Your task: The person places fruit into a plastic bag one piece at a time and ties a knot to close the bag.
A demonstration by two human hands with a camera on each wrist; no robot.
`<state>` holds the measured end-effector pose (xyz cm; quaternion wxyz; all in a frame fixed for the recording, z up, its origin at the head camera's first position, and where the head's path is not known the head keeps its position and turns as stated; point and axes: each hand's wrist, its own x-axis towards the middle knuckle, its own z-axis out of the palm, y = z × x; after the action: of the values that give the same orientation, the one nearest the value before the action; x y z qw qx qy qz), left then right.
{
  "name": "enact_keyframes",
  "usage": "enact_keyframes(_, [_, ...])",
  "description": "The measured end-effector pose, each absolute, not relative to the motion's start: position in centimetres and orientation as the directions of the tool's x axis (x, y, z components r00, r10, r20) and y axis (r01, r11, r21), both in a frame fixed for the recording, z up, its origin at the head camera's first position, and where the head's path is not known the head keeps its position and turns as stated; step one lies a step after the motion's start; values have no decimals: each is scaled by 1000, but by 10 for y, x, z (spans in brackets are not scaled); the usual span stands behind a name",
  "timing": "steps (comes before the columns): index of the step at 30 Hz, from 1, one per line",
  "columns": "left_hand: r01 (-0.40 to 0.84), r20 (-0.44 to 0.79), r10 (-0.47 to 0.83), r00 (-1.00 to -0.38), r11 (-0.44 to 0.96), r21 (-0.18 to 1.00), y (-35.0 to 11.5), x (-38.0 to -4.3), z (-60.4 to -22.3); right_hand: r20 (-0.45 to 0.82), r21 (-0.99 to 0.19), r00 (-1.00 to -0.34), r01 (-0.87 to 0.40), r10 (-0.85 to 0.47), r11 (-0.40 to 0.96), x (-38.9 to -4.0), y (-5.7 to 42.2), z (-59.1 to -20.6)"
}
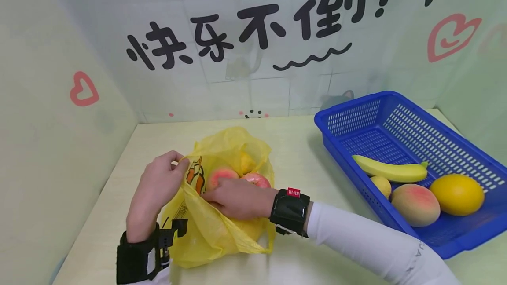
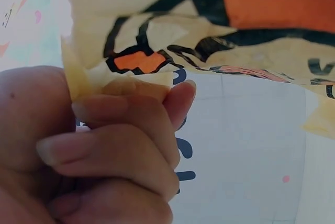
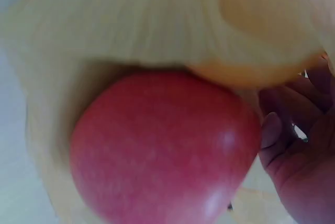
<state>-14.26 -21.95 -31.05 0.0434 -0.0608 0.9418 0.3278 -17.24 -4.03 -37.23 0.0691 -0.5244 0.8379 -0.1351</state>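
A yellow plastic bag (image 1: 214, 241) with an orange and black print stands on the table, its mouth held up. My left hand (image 1: 164, 179) pinches the bag's left rim between thumb and curled fingers; the left wrist view shows the film bunched at the fingertips. Reaching into the mouth from the right, my right hand (image 1: 241, 197) has bent fingers by the bag's left inner wall. I cannot tell whether they grip anything. Beside it in the bag lie a pink peach (image 1: 222, 176), a red fruit (image 1: 258, 180) and a yellow fruit (image 1: 247, 162). A red fruit (image 3: 162, 145) fills the right wrist view.
To the right, a blue plastic basket (image 1: 344, 168) stands at an angle. Inside are a banana (image 1: 392, 171), a peach (image 1: 416, 206), a larger yellow fruit (image 1: 457, 195) and a small yellowish fruit (image 1: 382, 186). Printed wall panels (image 1: 222, 96) enclose the table (image 1: 130, 162) behind and at the sides.
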Motion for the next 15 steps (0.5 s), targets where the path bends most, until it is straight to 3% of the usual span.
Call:
enact_keyframes(5, [-139,-115,-87,-990,784,605,-219,-144,-310,87,-351,-444,-852,-892,389,-182,-19,-352])
enact_keyframes(15, [-142,-119,-87,-989,782,607,-219,-144,-311,48,-367,-647,-720,-761,589,-210,57,-297])
